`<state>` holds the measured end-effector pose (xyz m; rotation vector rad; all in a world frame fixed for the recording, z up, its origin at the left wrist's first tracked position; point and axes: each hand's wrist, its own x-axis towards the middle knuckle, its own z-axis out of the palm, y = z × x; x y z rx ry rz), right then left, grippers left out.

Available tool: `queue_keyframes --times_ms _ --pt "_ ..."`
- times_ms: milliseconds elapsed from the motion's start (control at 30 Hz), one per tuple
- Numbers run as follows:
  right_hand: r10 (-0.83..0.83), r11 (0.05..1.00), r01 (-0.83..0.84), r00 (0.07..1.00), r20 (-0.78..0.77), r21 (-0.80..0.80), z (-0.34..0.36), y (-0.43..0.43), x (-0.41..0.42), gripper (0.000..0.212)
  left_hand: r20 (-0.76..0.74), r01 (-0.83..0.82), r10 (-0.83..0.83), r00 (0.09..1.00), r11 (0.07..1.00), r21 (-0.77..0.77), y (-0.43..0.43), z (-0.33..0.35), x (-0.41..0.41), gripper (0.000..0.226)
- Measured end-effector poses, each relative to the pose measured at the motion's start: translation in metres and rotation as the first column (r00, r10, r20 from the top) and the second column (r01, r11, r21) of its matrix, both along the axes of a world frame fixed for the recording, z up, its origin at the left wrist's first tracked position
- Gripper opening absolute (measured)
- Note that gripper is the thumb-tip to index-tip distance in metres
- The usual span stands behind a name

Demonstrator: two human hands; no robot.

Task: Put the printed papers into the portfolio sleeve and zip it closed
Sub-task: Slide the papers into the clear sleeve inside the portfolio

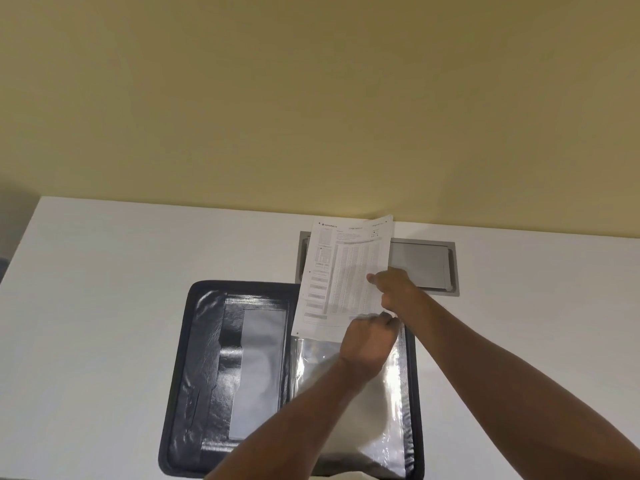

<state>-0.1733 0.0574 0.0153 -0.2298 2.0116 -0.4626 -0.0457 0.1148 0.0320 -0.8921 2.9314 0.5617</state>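
A black zip portfolio (194, 368) lies open flat on the white desk. Its right half holds clear plastic sleeves (322, 403). The printed papers (343, 275) stand tilted above the top edge of the sleeves, their lower edge at the sleeve mouth. My right hand (394, 289) pinches the papers at their right side. My left hand (369, 341) is closed at the top edge of the clear sleeve, by the papers' bottom right corner. Whether the papers' lower edge is inside the sleeve is hidden by my hands.
A grey metal cable hatch (422, 265) is set into the white desk (104, 258) behind the papers, close to the yellow wall (311, 98). The desk's left edge runs diagonally at the far left.
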Motion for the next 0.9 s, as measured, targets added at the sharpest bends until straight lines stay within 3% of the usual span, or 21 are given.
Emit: queue_keyframes --times_ms 200,333,500,633,767,833,900 --pt "-0.068 0.998 0.068 0.996 0.049 -0.002 -0.003 0.003 -0.002 0.038 -0.016 -0.075 0.075 0.997 0.997 -0.003 -0.001 -0.003 -0.008 0.033" --pt "0.039 0.999 -0.039 0.993 0.111 -0.006 0.002 0.010 -0.008 0.041 -0.085 -0.099 0.098 0.992 0.995 -0.003 0.001 -0.011 0.001 0.021" --pt "0.170 0.982 -0.136 0.936 0.310 -0.128 0.004 0.024 -0.027 0.041 -0.141 -0.131 0.134 0.981 0.991 0.034 0.000 -0.017 0.004 0.014" --pt "0.369 0.921 -0.325 0.906 0.210 -0.216 0.002 0.035 -0.039 0.042 -0.184 -0.111 0.114 0.976 0.993 0.027 -0.001 -0.023 -0.005 0.013" --pt "0.546 0.838 -0.538 0.829 0.120 -0.092 -0.006 0.042 -0.040 0.027 -0.218 -0.146 0.176 0.960 0.978 0.150 -0.003 -0.029 -0.015 0.014" --pt "0.550 0.835 -0.543 0.825 0.125 -0.089 -0.010 0.041 -0.045 0.029 -0.231 -0.174 0.219 0.948 0.964 0.201 -0.003 -0.033 -0.018 0.014" --pt "0.431 0.900 -0.411 0.885 0.173 -0.143 -0.012 0.038 -0.051 0.036 -0.199 -0.202 0.256 0.946 0.945 0.256 -0.006 -0.037 -0.021 0.017"
